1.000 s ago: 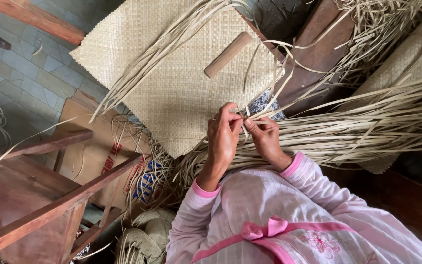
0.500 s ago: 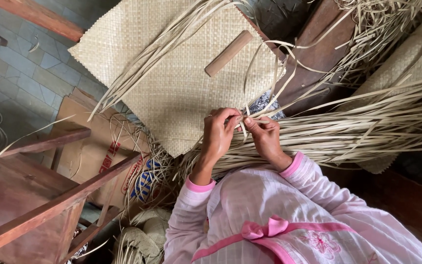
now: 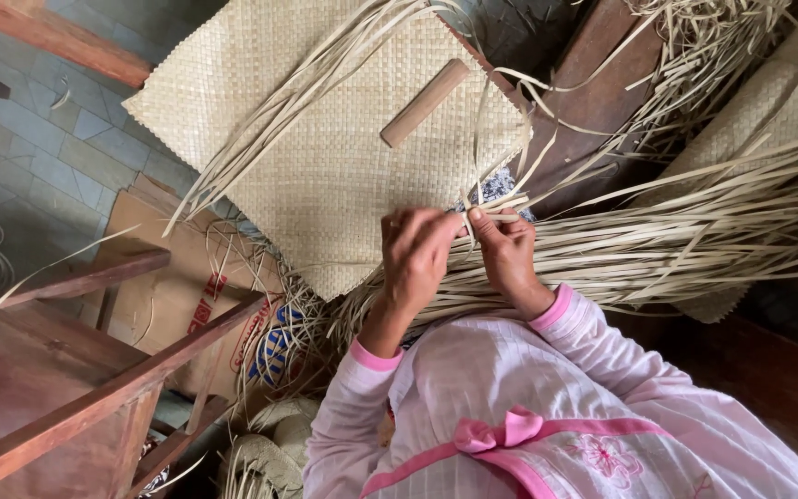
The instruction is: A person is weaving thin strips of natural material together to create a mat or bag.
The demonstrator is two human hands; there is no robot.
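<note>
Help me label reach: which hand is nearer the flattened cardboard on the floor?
Left. The left hand sits right of the cardboard, apart from it; the right hand is farther off, beyond the left hand. Both pinch straw strips.

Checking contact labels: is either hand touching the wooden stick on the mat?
No, the wooden stick lies alone on the woven mat, apart from both hands pinching strips below it.

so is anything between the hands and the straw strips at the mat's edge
Nothing visible. The left hand and right hand already pinch the pale strips at the edge of the woven mat. The wooden stick lies farther up the mat.
</note>
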